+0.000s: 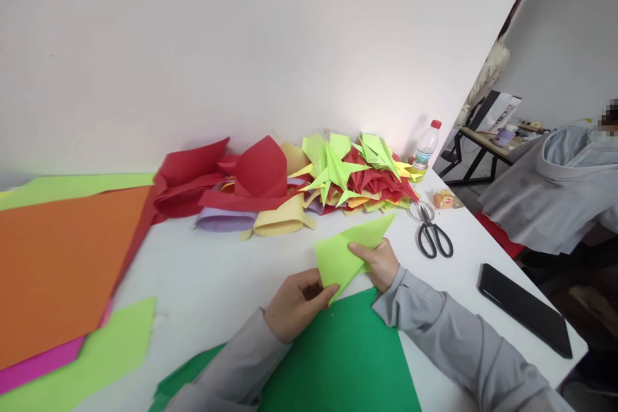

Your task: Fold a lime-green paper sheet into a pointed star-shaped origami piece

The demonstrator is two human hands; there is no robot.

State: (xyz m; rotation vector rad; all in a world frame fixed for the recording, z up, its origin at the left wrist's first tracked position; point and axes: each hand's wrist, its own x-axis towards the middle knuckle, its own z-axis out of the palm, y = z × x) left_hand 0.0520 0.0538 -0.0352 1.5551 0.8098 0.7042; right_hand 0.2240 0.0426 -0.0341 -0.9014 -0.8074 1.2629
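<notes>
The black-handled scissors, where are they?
In the head view, the scissors lie right of centre on the white table, to the right of the right hand.

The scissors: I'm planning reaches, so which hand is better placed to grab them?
Probably the right hand: it is nearer the scissors than the left hand. Both hold the light-green paper, so the right would need to let go.

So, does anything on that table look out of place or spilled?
Nothing looks spilled. The slightly odd one is the small wrapped packet beside the scissors, near the right edge of the table: possibly a snack, near the paper shapes.
</notes>
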